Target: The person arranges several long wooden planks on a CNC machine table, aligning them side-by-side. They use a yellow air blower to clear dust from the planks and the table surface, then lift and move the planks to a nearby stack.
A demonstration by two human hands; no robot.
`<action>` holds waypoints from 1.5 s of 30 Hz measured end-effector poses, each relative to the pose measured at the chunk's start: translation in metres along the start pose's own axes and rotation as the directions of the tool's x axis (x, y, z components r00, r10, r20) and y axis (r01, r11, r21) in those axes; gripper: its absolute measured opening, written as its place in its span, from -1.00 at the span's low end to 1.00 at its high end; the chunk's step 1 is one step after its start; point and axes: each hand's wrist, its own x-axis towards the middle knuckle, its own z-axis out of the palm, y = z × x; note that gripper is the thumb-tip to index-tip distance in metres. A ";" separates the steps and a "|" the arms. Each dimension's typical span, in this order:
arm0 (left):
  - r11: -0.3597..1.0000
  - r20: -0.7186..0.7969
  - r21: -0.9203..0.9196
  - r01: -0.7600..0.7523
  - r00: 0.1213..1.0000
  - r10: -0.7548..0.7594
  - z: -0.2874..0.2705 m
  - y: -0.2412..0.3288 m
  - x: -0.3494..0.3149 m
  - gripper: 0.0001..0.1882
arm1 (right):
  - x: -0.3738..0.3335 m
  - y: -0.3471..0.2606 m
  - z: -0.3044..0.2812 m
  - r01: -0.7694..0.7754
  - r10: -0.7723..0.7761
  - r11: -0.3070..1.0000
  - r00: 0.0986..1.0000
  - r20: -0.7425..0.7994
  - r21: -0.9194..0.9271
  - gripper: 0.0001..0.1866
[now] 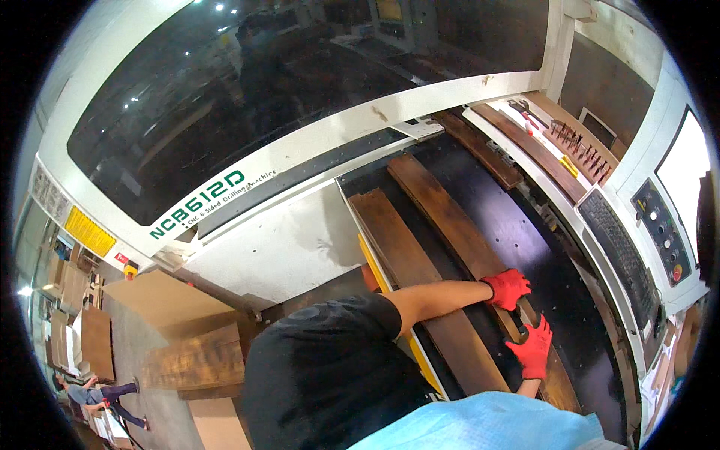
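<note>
My two hands wear red gloves and are over brown wooden boards on a black machine bed. My left hand [508, 289], reaching in from a black sleeve, rests on a long narrow board [450, 214] with its fingers at the board's right edge. Closer to me, my right hand [531, 349] lies over the same board's nearer part, fingers spread and thumb out to the left. Both hands look open, and their palms are hidden. A wider board [397, 240] lies parallel on the left, passing under my left forearm.
A large white drilling machine with a dark window [315, 90] stands ahead. On the right are a keyboard [619, 247], a control panel [658, 225] and a ledge with tools [577, 146]. Stacked boards [195, 360] stand at left; a person [97, 396] is farther off.
</note>
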 end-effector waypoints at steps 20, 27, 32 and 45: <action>1.000 0.120 -0.006 0.031 0.992 -0.030 0.006 -0.012 0.010 -0.50 | 0.019 -0.039 -0.009 -0.144 0.153 0.984 0.985 0.077 -0.106 -0.32; 0.997 0.093 -0.071 0.006 0.996 0.000 0.020 -0.011 0.008 -0.51 | 0.017 -0.038 -0.005 -0.127 0.150 0.974 0.982 0.111 -0.190 -0.28; 0.998 0.086 -0.070 -0.004 0.996 0.010 0.027 -0.007 0.007 -0.53 | 0.017 -0.041 -0.002 -0.257 0.290 0.945 0.944 0.157 -0.202 -0.21; 0.998 0.154 -0.043 -0.035 0.987 0.041 0.012 -0.015 0.015 -0.47 | 0.007 -0.027 0.005 -0.123 0.132 0.975 0.991 0.035 -0.187 -0.21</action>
